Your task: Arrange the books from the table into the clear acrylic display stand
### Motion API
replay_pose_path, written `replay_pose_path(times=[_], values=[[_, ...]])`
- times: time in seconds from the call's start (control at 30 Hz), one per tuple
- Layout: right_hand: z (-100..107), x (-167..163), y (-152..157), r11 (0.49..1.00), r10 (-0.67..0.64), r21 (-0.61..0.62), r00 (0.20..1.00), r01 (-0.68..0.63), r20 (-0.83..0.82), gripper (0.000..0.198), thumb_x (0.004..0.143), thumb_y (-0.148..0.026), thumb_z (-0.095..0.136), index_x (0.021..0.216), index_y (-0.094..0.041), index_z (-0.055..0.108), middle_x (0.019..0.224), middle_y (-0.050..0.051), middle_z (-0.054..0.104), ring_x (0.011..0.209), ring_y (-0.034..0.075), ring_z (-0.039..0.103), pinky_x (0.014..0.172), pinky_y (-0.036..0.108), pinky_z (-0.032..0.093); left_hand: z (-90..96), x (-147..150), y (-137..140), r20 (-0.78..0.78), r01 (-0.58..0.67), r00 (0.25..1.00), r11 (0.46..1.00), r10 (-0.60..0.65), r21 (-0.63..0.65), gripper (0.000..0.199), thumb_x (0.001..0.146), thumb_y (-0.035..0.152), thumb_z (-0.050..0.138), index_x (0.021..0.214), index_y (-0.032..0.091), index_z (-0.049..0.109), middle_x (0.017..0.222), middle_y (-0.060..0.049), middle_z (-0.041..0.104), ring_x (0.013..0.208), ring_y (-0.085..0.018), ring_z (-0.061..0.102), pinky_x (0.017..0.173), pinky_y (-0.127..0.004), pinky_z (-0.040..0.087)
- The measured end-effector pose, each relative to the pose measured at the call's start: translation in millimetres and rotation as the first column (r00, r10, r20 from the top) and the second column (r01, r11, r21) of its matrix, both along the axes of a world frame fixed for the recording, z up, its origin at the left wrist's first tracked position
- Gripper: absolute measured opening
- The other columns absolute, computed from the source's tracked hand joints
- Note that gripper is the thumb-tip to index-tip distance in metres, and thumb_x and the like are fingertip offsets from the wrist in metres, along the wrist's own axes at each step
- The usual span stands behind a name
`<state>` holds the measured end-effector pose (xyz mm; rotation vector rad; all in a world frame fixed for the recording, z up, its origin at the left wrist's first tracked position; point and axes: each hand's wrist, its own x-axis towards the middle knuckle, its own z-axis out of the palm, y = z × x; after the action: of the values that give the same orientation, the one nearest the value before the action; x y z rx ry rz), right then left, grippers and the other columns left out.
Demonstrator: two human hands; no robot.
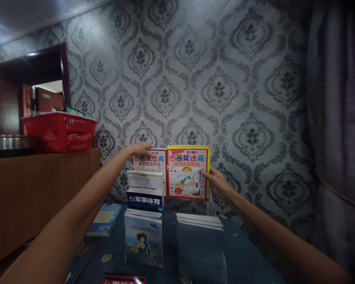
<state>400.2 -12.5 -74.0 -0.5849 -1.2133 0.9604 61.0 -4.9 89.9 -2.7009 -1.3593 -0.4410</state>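
Observation:
My right hand [216, 182] grips the right edge of an upright yellow-and-red picture book [187, 172] at the back of a tiered display against the wall. On the top edge of a matching book [149, 161] just left of it rests my left hand [139, 149]. Below that book stand a white book [144, 179], a dark blue book with white characters [144, 200] and a book with a drawn girl on its cover [143, 240]. A stack of plain-covered books [200, 225] stands in the right column, under the yellow book.
A dark blue patterned cloth [242, 252] covers the table. A flat blue book [105, 219] lies at the left, and a red book edge [122, 279] shows at the bottom. A wooden cabinet [32, 197] on the left carries a red plastic basket [60, 132] and a metal pan [8, 142]. A curtain [340, 118] hangs at right.

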Motion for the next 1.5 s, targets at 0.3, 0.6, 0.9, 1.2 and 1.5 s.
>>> replay_pose_path(times=[0.3, 0.6, 0.9, 1.2, 1.5], values=[[0.8, -3.1, -6.3, 1.0, -0.013, -0.018, 1.0, 0.013, 0.009, 0.035, 0.055, -0.032, 0.086, 0.084, -0.023, 0.068, 0.095, 0.005, 0.079, 0.094, 0.03, 0.074, 0.079, 0.042, 0.064, -1.0, -15.9, -5.5, 0.048, -0.088, 0.995, 0.996, 0.088, 0.01, 0.036, 0.075, 0.048, 0.063, 0.093, 0.016, 0.061, 0.095, -0.004, 0.066, 0.086, -0.02, 0.058, 0.068, -0.024, 0.039], [-1.8, -0.3, -7.6, 0.996, -0.088, 0.002, 0.99, 0.088, 0.111, 0.026, 0.062, -0.037, 0.082, 0.081, -0.026, 0.069, 0.093, 0.006, 0.078, 0.097, 0.033, 0.073, 0.082, 0.045, 0.063, -22.8, -54.6, -6.9, 0.357, -0.074, 0.931, 0.997, 0.073, -0.011, 0.059, 0.067, 0.057, 0.068, 0.109, 0.017, 0.058, 0.095, -0.005, 0.067, 0.094, -0.024, 0.06, 0.074, -0.027, 0.043], [-3.3, -2.6, -7.0, 0.993, -0.117, 0.006, 0.993, 0.117, 0.019, 0.039, 0.055, -0.035, 0.087, 0.087, -0.025, 0.07, 0.088, 0.002, 0.079, 0.084, 0.029, 0.075, 0.077, 0.043, 0.064, -52.6, -62.2, -19.9, 0.642, 0.024, 0.756, 0.974, 0.131, -0.227, 0.057, 0.073, 0.057, 0.067, 0.115, 0.022, 0.048, 0.113, -0.007, 0.063, 0.097, -0.02, 0.061, 0.067, -0.026, 0.049], [-4.8, -1.9, -7.6, 0.995, -0.097, 0.027, 0.993, 0.095, 0.066, 0.038, 0.055, -0.038, 0.087, 0.084, -0.024, 0.068, 0.09, 0.004, 0.078, 0.092, 0.03, 0.074, 0.078, 0.042, 0.063, -91.5, -62.5, 1.8, 0.802, 0.197, 0.581, 0.934, 0.134, -0.299, 0.07, 0.06, 0.066, 0.077, 0.108, 0.017, 0.063, 0.104, -0.008, 0.071, 0.094, -0.023, 0.065, 0.072, -0.031, 0.052], [-7.0, -3.5, -10.0, 0.992, -0.12, 0.039, 0.989, 0.117, 0.083, 0.034, 0.059, -0.041, 0.083, 0.084, -0.025, 0.066, 0.09, 0.003, 0.078, 0.092, 0.029, 0.073, 0.08, 0.043, 0.062, -107.3, -66.5, 10.8, 0.84, 0.269, 0.523, 0.906, 0.147, -0.326, 0.069, 0.061, 0.062, 0.079, 0.11, 0.015, 0.065, 0.105, -0.01, 0.074, 0.093, -0.023, 0.068, 0.077, -0.032, 0.053]])
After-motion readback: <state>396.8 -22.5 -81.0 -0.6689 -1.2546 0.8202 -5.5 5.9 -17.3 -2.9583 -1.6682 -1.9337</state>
